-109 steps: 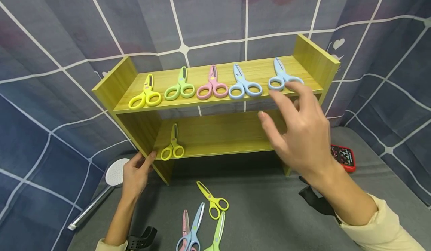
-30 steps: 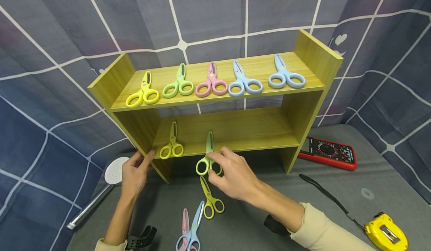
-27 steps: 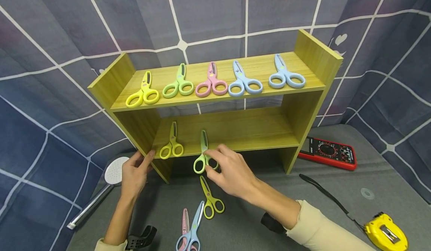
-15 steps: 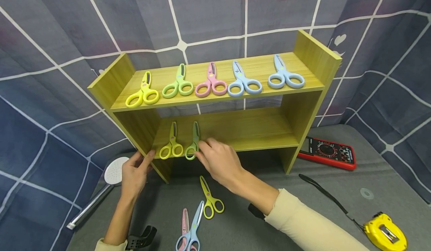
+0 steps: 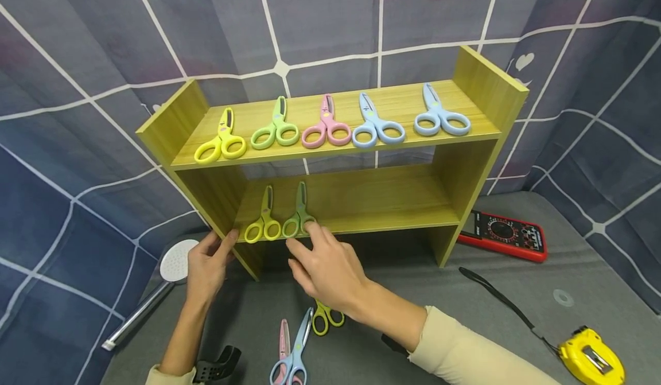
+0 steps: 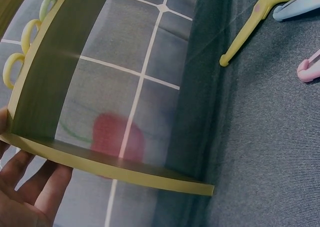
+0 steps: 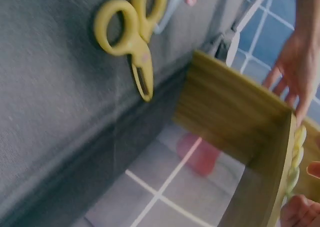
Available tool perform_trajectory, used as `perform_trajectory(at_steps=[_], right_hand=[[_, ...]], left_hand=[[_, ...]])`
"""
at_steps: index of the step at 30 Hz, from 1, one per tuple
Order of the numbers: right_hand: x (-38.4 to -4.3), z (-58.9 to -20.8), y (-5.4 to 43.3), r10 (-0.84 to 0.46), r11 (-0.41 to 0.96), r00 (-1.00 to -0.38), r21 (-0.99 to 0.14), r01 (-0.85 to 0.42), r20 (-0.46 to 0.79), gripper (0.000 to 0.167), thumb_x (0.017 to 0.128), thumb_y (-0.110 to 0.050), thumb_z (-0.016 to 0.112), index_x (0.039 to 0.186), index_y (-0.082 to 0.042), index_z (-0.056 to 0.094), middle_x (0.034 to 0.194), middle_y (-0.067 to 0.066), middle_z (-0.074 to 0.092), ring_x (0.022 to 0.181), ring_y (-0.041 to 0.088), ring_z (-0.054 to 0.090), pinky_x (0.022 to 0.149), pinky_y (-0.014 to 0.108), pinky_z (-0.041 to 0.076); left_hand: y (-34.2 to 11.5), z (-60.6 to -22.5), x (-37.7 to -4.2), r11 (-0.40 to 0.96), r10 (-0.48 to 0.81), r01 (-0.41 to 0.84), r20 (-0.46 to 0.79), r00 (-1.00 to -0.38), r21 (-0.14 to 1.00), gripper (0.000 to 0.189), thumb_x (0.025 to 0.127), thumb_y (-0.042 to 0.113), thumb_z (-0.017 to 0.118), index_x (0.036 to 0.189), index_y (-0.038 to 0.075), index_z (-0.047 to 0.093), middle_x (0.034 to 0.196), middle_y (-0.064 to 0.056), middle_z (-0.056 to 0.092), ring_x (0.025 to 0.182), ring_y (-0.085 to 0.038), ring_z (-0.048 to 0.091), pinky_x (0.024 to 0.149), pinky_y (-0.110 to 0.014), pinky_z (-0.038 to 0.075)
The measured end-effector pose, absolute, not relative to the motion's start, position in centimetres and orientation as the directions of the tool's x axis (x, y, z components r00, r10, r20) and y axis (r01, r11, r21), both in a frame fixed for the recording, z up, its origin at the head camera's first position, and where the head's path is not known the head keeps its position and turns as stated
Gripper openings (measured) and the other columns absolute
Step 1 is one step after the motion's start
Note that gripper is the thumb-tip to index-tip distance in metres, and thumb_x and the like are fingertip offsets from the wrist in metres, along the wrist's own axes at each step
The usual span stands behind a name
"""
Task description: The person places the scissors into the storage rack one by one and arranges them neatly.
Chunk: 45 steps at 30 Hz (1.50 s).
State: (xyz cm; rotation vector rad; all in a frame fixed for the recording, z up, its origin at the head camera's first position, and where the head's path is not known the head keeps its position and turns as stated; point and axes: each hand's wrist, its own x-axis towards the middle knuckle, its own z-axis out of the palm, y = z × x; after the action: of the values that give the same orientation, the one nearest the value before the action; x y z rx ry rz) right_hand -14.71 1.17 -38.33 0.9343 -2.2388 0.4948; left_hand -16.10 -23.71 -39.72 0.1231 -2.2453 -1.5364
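My left hand (image 5: pixel 205 267) grips the left side panel of a two-tier wooden shelf (image 5: pixel 351 227), thumb on the front edge and fingers behind, as the left wrist view shows. Green scissors (image 5: pixel 301 207) lie blades-back on the lower tier beside yellow scissors (image 5: pixel 265 216). Against the green scissors' right handle ring rests a fingertip of my right hand (image 5: pixel 330 264), its other fingers and thumb spread apart. Below that hand, another yellow pair of scissors (image 5: pixel 321 319) lies on the grey cloth, its blades hidden in the head view but visible in the right wrist view (image 7: pixel 142 74).
Yellow, green, pink and blue scissors (image 5: pixel 377 127) line the top tier. Blue scissors (image 5: pixel 296 347) overlap pink scissors (image 5: pixel 283 339) on the cloth. A shower head (image 5: pixel 177 260) lies left; a red multimeter (image 5: pixel 503 236) and yellow tape measure (image 5: pixel 591 356) lie right.
My right hand has carried the green scissors up from the cloth, set them on the lower tier right of the yellow pair, and loosened its fingers. My left hand stays on the shelf.
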Motion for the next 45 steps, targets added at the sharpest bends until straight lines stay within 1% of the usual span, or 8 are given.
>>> perform_trajectory(at_steps=[6,15,24,31,34,38,41,45], right_hand=[[-14.2,-39.5,0.3,-0.552,0.731,-0.545,0.053,-0.680,0.631,0.046,0.091,-0.035,0.067,0.133,-0.017,0.061,0.121,0.016,0.054,0.076,0.020,0.053,0.043,0.022,0.037],[-14.2,-39.5,-0.4,-0.550,0.724,-0.542,0.039,-0.689,0.635,0.050,0.091,-0.036,0.067,0.136,-0.016,0.057,0.130,0.017,0.051,0.084,0.023,0.058,0.045,0.024,0.043],[-14.5,-39.3,-1.4,-0.576,0.741,-0.574,0.075,-0.668,0.582,0.050,0.094,-0.040,0.062,0.140,-0.022,0.056,0.140,0.015,0.047,0.083,0.020,0.055,0.044,0.023,0.037],[-12.5,-41.4,0.0,-0.557,0.637,-0.503,-0.050,-0.769,0.661,0.038,0.089,-0.028,0.067,0.125,-0.014,0.064,0.126,0.017,0.053,0.073,0.019,0.051,0.046,0.023,0.041],[-11.3,-42.9,1.4,-0.591,0.631,-0.588,-0.138,-0.764,0.552,0.039,0.091,-0.031,0.068,0.125,-0.014,0.063,0.122,0.016,0.054,0.078,0.020,0.052,0.046,0.023,0.042],[-10.4,-44.6,3.3,-0.665,0.672,-0.713,-0.238,-0.701,0.224,0.052,0.091,-0.046,0.069,0.135,-0.020,0.059,0.125,0.015,0.052,0.095,0.021,0.053,0.055,0.027,0.046],[-10.0,-45.6,4.4,-0.707,0.679,-0.706,-0.242,-0.693,0.039,0.059,0.087,-0.049,0.072,0.139,-0.026,0.057,0.127,0.014,0.051,0.104,0.022,0.050,0.070,0.033,0.049],[-9.7,-46.6,5.1,-0.726,0.664,-0.687,-0.221,-0.714,0.040,0.050,0.083,-0.037,0.079,0.131,-0.028,0.063,0.110,0.006,0.052,0.095,0.018,0.049,0.072,0.031,0.045]], left_hand=[[-23.7,-39.7,-16.1,0.378,-0.299,0.166,0.290,-0.909,0.911,0.033,0.097,0.021,0.067,0.124,0.001,0.067,0.107,-0.003,0.069,0.089,0.002,0.063,0.069,-0.019,0.055],[-23.7,-39.7,-16.0,0.377,-0.291,0.151,0.271,-0.917,0.914,0.037,0.098,0.024,0.065,0.128,0.002,0.065,0.118,-0.020,0.065,0.092,0.002,0.063,0.070,-0.018,0.054],[-23.8,-39.8,-16.1,0.337,-0.295,0.168,0.273,-0.916,0.926,0.035,0.097,0.020,0.066,0.127,0.000,0.065,0.104,0.003,0.068,0.092,0.000,0.064,0.071,-0.019,0.054],[-23.7,-39.9,-16.1,0.341,-0.292,0.184,0.290,-0.911,0.922,0.034,0.097,0.019,0.066,0.125,0.000,0.066,0.099,0.010,0.068,0.089,-0.003,0.065,0.069,-0.020,0.054],[-23.8,-39.9,-16.2,0.342,-0.288,0.189,0.295,-0.911,0.920,0.033,0.097,0.019,0.066,0.124,0.000,0.066,0.097,0.010,0.068,0.088,-0.004,0.065,0.069,-0.020,0.054],[-23.8,-39.7,-16.2,0.335,-0.293,0.194,0.298,-0.909,0.922,0.033,0.097,0.018,0.066,0.123,-0.001,0.066,0.096,0.012,0.069,0.087,-0.004,0.065,0.069,-0.020,0.054],[-23.9,-39.6,-16.1,0.326,-0.296,0.193,0.294,-0.909,0.926,0.032,0.097,0.016,0.066,0.123,-0.003,0.066,0.095,0.015,0.068,0.087,-0.002,0.065,0.069,-0.019,0.054],[-23.7,-39.8,-16.2,0.325,-0.288,0.195,0.293,-0.912,0.926,0.031,0.097,0.017,0.066,0.122,-0.002,0.067,0.092,0.016,0.068,0.085,-0.004,0.065,0.069,-0.018,0.054]])
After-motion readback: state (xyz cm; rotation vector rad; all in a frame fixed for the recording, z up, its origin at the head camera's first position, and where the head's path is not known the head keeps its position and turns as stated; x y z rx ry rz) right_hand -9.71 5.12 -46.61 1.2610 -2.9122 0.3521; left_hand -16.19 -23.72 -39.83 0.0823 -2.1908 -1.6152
